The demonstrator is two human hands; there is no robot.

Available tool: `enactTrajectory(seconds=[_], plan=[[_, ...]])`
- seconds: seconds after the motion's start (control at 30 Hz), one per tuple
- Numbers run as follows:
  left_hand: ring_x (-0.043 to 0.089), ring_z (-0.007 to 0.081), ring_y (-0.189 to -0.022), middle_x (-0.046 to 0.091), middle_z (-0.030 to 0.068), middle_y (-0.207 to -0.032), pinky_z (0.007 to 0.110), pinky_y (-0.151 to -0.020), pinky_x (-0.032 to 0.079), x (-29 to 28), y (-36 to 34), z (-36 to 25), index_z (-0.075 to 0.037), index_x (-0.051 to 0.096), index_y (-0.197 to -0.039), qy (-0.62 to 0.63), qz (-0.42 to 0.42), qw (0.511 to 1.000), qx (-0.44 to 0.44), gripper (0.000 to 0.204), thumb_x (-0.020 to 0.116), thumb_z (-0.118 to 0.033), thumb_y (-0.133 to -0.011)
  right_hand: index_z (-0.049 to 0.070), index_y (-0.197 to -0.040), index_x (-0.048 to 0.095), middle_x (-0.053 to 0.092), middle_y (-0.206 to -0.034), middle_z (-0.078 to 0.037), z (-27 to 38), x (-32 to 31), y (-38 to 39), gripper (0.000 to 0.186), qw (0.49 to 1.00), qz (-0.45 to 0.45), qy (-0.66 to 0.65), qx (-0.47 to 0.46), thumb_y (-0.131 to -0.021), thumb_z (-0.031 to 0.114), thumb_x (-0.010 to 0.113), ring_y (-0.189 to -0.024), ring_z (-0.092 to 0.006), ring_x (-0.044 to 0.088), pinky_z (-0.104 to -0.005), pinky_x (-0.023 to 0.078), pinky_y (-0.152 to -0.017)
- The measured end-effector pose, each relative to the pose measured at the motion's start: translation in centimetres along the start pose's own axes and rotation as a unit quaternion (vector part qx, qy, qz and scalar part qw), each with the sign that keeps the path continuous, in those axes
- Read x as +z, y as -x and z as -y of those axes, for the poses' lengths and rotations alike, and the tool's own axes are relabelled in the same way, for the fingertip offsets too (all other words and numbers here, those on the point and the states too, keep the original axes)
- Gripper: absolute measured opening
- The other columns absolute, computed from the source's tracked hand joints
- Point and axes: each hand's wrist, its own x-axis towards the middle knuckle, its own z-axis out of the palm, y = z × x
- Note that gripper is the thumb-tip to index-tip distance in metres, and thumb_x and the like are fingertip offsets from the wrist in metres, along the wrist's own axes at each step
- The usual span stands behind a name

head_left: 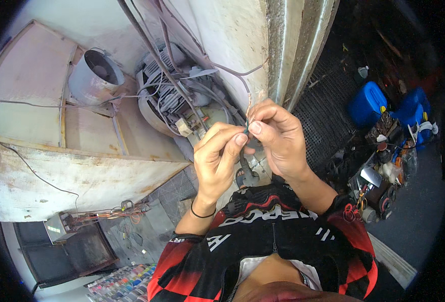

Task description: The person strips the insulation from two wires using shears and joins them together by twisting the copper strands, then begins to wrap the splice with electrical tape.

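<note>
Both my hands meet in front of my chest around the end of a dark cable (241,80). Bare copper-coloured strands (249,104) show where its sheath stops. My left hand (215,156) pinches a small dark green wire end between thumb and fingertips. Close against it, my right hand (282,138) pinches the same wire with thumb and forefinger, just below the copper strands. The fingertips partly hide the wire, so I cannot tell how its strands are joined.
Behind my hands stands a dusty motor (164,83) with cables hanging over it. A pale metal housing with a round duct (97,75) fills the left. Blue jerrycans (367,104) and piled tools lie at right. A small control box (59,229) with wires sits lower left.
</note>
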Motion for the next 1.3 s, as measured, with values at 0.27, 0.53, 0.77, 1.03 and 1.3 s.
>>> enactTrajectory(seconds=[0.27,0.53,0.77,1.03,1.3], plan=[[0.048,0.0088,-0.078,0.051,0.0028,-0.09,0.022,-0.071,0.04,1.5,-0.8,0.9,0.001,0.058,-0.1,0.056,-0.068,0.996,-0.008,0.011,0.062,-0.005,-0.091,0.001,-0.094,0.061,0.056,-0.094,-0.004,-2.3,-0.3,0.0,0.008,0.985,-0.094,0.097,-0.102,-0.09,0.006,0.065,-0.077,-0.0055,0.051,-0.0175,0.04,-0.057],[0.054,0.009,-0.074,0.059,0.0064,-0.087,0.021,-0.063,0.043,-0.9,-3.4,0.6,0.002,0.064,-0.09,-0.073,0.0,0.994,0.077,0.01,0.071,-0.003,-0.084,-0.003,-0.09,0.062,0.055,-0.093,-0.007,-1.4,-0.2,-0.6,0.005,0.931,-0.04,0.314,-0.18,-0.087,-0.001,0.064,-0.076,-0.0075,0.054,-0.0203,0.045,-0.061],[0.051,0.0054,-0.066,0.059,0.0039,-0.082,0.02,-0.058,0.041,0.0,-3.1,0.9,0.002,0.063,-0.084,0.077,-0.043,0.996,-0.004,0.011,0.065,-0.007,-0.091,0.0,-0.09,0.055,0.051,-0.09,-0.006,-2.6,-0.2,-0.6,0.007,0.96,-0.085,0.208,-0.17,-0.09,0.005,0.061,-0.081,-0.0092,0.048,-0.022,0.041,-0.068],[0.051,0.0054,-0.066,0.06,0.0047,-0.084,0.019,-0.058,0.041,0.2,-2.9,1.2,0.001,0.06,-0.088,0.129,-0.08,0.988,0.006,0.012,0.062,-0.009,-0.093,0.001,-0.092,0.051,0.048,-0.091,-0.006,-3.2,0.4,-0.5,0.008,0.968,-0.073,0.168,-0.173,-0.092,0.006,0.057,-0.08,-0.011,0.044,-0.0246,0.039,-0.073],[0.055,0.0086,-0.071,0.06,0.0069,-0.088,0.023,-0.062,0.046,-1.2,-3.0,1.0,0.003,0.064,-0.094,0.027,-0.022,0.997,0.064,0.009,0.06,-0.005,-0.093,0.001,-0.096,0.048,0.051,-0.093,-0.008,-3.3,1.0,-0.6,0.005,0.952,-0.053,0.204,-0.22,-0.095,0.005,0.052,-0.084,-0.012,0.048,-0.0253,0.042,-0.075]])
